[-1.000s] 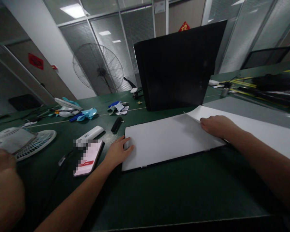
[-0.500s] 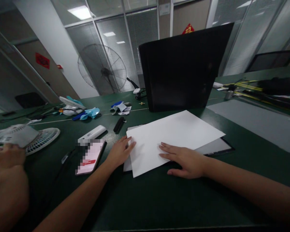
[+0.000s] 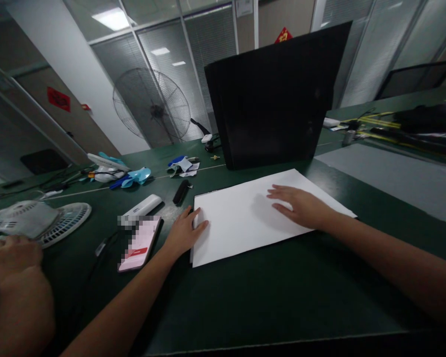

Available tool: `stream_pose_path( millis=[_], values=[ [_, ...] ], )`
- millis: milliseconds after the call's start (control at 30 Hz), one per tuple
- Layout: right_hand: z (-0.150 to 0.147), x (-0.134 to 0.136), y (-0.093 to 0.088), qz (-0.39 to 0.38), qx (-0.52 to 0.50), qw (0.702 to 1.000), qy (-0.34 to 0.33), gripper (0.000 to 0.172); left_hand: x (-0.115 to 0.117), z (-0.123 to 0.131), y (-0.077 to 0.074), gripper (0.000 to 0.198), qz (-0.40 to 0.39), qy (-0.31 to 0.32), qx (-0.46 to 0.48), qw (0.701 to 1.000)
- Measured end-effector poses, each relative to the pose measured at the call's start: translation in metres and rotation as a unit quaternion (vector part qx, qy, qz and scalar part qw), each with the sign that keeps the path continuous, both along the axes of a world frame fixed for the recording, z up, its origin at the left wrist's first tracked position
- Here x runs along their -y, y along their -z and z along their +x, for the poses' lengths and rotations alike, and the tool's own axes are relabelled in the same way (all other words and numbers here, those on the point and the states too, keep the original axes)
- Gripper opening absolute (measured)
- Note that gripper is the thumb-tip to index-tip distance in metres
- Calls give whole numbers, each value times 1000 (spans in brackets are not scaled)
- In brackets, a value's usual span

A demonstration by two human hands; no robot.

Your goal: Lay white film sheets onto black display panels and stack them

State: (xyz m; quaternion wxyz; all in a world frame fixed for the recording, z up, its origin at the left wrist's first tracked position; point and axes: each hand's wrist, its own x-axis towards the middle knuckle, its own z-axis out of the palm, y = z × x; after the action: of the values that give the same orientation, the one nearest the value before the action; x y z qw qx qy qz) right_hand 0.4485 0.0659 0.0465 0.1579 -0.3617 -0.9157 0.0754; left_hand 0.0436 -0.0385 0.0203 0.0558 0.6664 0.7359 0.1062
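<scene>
A blank white sheet of paper [image 3: 230,218] lies in front of me, almost fully covering a flat, dark-edged board; only a thin strip of the board shows at the left. At the sheet's left edge, my left hand [image 3: 182,233] rests with thumb and fingers apart, the tips touching the paper's margin. My right hand [image 3: 301,206] is over the right part of the sheet, fingers stretched out and holding nothing. A shadow on the paper beside its fingertips suggests it is slightly raised.
A phone [image 3: 143,248], a white power bank [image 3: 144,206] and a black folded tool [image 3: 181,192] lie left of the paper. Another person's hand [image 3: 13,258] touches a white fan [image 3: 69,223]. A large black panel [image 3: 275,99] stands behind; a grey sheet [image 3: 386,173] lies right.
The paper has turned and now lines up with the board under it. My right hand has moved right and away from me over the sheet; my left hand stays at the left edge.
</scene>
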Motion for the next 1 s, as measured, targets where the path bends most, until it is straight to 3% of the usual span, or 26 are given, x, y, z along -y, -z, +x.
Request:
stream_pose_path(
  millis=[167, 267, 367, 567, 767, 1000],
  values=[
    [100, -65, -1, 28, 72, 958, 275, 58, -2, -2, 2, 73, 2, -1, -7, 1000],
    [159, -83, 8, 4, 70, 905, 419, 67, -4, -4, 4, 72, 10, 5, -12, 1000],
    [189, -89, 21, -52, 66, 857, 509, 76, -6, -8, 8, 71, 26, 15, -14, 999],
    [190, -94, 33, -71, 53, 816, 571, 70, -8, -11, 12, 71, 35, 18, -14, 999],
    [192, -96, 39, -88, 40, 801, 590, 98, -7, -10, 10, 68, 33, 27, -13, 999],
    [190, -97, 34, -108, 41, 803, 585, 82, -7, -11, 10, 66, 32, 36, -11, 999]
  ],
)
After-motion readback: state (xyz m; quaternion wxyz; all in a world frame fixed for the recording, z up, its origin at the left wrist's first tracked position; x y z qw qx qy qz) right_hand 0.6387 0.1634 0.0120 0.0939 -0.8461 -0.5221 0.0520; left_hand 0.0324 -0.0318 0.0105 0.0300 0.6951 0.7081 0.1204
